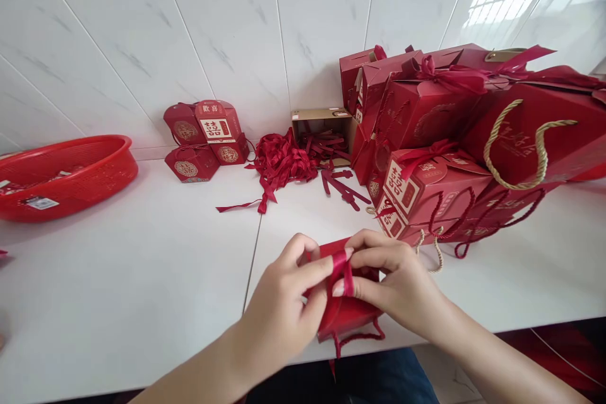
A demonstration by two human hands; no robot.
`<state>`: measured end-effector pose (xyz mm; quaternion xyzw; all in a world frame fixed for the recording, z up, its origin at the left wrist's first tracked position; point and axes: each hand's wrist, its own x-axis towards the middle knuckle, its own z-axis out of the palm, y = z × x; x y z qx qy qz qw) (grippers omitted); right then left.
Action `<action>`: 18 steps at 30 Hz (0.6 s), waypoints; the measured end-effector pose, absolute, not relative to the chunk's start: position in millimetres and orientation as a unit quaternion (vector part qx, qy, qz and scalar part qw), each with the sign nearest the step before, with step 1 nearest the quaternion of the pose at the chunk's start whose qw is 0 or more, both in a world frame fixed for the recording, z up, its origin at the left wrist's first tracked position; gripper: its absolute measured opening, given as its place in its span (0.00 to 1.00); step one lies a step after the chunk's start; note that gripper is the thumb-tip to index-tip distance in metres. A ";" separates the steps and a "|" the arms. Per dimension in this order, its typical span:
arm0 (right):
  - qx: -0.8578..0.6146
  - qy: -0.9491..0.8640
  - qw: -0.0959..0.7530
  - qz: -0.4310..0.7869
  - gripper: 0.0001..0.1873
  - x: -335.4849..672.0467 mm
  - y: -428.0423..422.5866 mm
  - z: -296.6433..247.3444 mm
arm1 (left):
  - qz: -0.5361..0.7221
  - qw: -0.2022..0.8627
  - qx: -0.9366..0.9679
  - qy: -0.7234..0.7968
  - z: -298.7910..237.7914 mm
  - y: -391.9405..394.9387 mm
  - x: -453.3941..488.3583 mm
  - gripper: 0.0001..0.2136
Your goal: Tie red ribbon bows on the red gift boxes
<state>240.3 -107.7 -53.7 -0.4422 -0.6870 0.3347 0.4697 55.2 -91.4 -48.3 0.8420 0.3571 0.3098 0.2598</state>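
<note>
A red gift box (pixel 348 312) with a cord handle stands near the table's front edge, partly covered by both hands. Over its top, a shiny crimson ribbon (pixel 349 279) is looped between my fingers. My left hand (pixel 288 290) pinches the ribbon from the left, its index fingertip against the band. From the right, my right hand (pixel 391 265) grips the same ribbon between thumb and fingers. Both hands nearly touch above the box lid. The exact form of the loop under the fingers is hidden.
Several red gift boxes (pixel 435 113) with rope handles are stacked at the right. A heap of ribbons (pixel 283 158) lies by the wall beside an open carton (pixel 322 115) of dark red strips. Small boxes (pixel 206 139) stand left of it; a red plastic basket (pixel 95 170) is at far left.
</note>
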 end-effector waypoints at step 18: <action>-0.457 -0.742 0.302 0.387 0.06 241.0 -93.8 -43.5 | 0.327 0.282 0.870 0.239 -58.3 -65.7 43.8 0.09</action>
